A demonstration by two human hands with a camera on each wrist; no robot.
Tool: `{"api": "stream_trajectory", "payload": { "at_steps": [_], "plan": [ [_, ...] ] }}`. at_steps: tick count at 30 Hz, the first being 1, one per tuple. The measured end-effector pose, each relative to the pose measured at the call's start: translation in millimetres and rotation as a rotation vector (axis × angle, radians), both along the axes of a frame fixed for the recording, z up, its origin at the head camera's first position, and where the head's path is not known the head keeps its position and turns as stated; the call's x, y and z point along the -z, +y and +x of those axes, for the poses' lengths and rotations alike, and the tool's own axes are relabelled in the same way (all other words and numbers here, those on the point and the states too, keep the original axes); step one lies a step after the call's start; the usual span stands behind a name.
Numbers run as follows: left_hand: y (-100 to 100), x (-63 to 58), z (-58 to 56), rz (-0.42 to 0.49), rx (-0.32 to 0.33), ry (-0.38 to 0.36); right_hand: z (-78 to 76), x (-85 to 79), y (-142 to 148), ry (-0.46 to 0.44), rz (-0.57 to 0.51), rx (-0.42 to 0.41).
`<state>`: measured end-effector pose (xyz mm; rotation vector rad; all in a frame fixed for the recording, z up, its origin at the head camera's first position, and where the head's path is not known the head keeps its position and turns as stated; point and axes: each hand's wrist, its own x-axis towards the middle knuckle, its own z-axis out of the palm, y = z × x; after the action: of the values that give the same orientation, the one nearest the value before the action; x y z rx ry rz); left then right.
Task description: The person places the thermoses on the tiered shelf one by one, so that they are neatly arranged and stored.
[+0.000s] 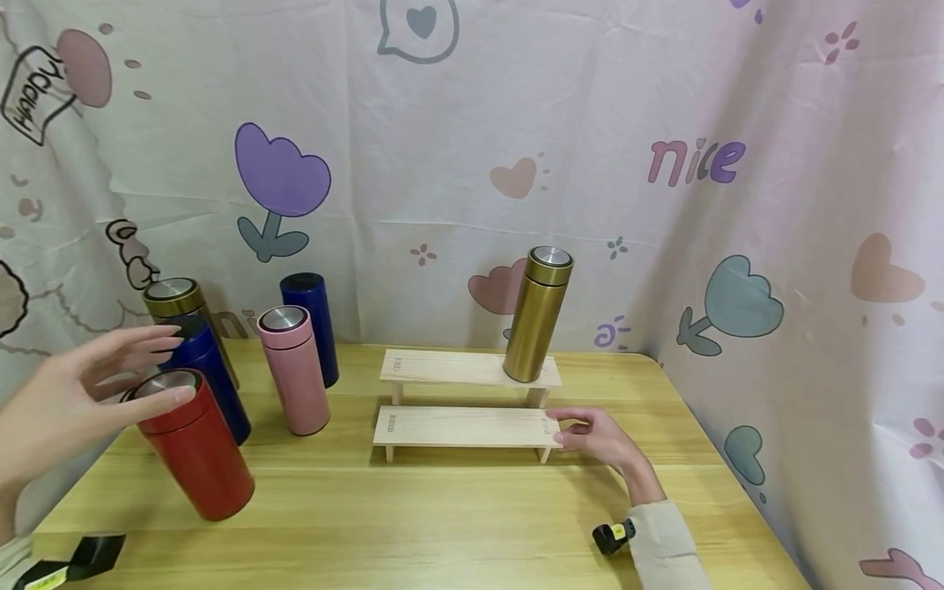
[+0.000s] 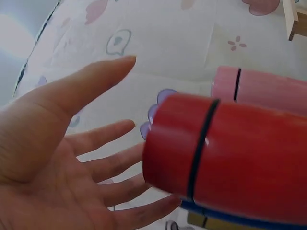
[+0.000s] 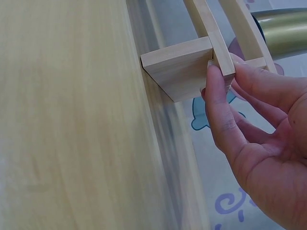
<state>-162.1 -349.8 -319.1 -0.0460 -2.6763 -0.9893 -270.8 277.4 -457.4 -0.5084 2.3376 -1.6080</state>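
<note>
My left hand (image 1: 66, 401) is at the top of a red thermos (image 1: 206, 463), thumb and fingers spread on either side of its lid. In the left wrist view the palm faces the thermos, with the fingers loose and not closed round it. At the right, my right hand (image 1: 601, 438) pinches the right end of the lower board of a two-step wooden stand (image 1: 465, 426). In the right wrist view, thumb and fingertips (image 3: 218, 91) grip the board's edge above its leg. A gold thermos (image 1: 533, 328) stands on the upper step's right end.
Behind the red thermos stand a blue thermos (image 1: 214, 377) and another gold-topped thermos (image 1: 173, 299). A pink thermos (image 1: 298, 381) and a second blue one (image 1: 320, 328) stand just right of these. A printed curtain (image 1: 413, 164) hangs behind the wooden table (image 1: 442, 524).
</note>
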Motion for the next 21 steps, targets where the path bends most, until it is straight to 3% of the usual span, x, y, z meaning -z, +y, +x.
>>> {"api": "stream_trajectory", "payload": {
  "at_steps": [3,9,21],
  "plan": [
    [-7.6,9.2,0.8,-0.006,-0.005,-0.024,-0.2,-0.1,-0.2,0.005,0.004,-0.003],
    [-20.3,25.7,5.7,0.053,0.043,0.005,-0.5,-0.2,-0.1,0.013,0.009,-0.01],
    [-46.0,55.2,-5.7,0.077,0.097,-0.216,-1.2,-0.7,0.4,0.013,-0.012,-0.013]
  ]
}}
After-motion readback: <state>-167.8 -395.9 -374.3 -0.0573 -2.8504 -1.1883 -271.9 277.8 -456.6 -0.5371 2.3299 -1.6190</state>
